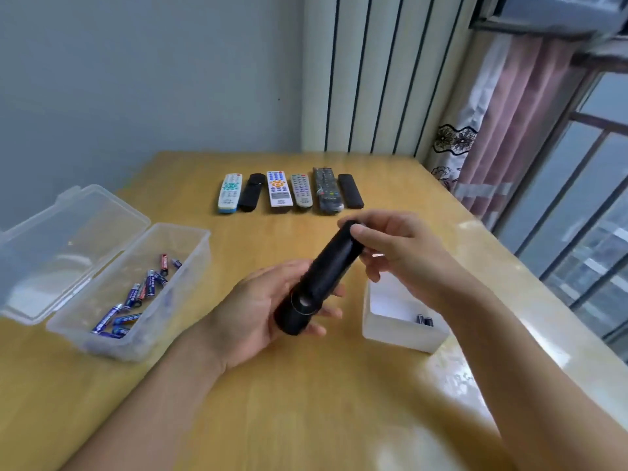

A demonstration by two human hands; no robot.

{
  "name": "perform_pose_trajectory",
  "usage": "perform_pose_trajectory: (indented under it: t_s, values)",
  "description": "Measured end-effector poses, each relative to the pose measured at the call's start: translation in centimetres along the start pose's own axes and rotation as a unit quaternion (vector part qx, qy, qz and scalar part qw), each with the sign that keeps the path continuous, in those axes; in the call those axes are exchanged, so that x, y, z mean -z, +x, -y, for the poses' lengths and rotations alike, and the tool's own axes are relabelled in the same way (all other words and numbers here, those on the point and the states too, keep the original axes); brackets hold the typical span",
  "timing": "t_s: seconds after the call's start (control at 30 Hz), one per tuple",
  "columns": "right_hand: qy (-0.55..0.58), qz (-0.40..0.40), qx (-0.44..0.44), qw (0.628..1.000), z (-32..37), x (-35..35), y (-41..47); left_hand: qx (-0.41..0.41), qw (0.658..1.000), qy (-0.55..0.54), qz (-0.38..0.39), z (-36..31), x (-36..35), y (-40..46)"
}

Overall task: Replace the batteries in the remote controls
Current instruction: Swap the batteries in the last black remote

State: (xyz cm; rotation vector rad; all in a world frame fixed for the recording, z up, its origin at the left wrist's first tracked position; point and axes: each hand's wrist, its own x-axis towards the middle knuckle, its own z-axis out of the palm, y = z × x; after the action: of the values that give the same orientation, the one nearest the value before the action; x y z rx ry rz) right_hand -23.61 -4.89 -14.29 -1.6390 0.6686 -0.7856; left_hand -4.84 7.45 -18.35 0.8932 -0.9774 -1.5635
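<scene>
From the head camera I see my left hand (268, 311) holding the near end of a black remote (317, 280) above the wooden table (306, 402), fingers curled under it. My right hand (397, 253) pinches its far end, thumb on top. Six remotes (289, 192) lie in a far row. Batteries (136, 297) lie in the clear box (190, 266) at left; a white box (401, 334) stands at right.

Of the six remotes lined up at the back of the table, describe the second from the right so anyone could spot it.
On the wooden table, find the row of remotes near the far edge. The dark remote second from the right is the longest there, and it alone looks wrapped in shiny clear plastic.
</scene>
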Motion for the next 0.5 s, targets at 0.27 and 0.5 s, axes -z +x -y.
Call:
perform_pose_trajectory:
  t_s: [0.27, 0.5]
  values:
    - [-0.146, 0.006, 0.041, 0.988, -1.8, -0.6, -1.2, -0.042, 0.991, 0.115, -0.055, 2.5, -2.7, 0.2]
    - [-0.118, 0.003, 0.02, 0.993, -2.6, -0.6, -0.9, -0.047, 0.981, 0.17, -0.081, 2.9, -2.6, 0.4]
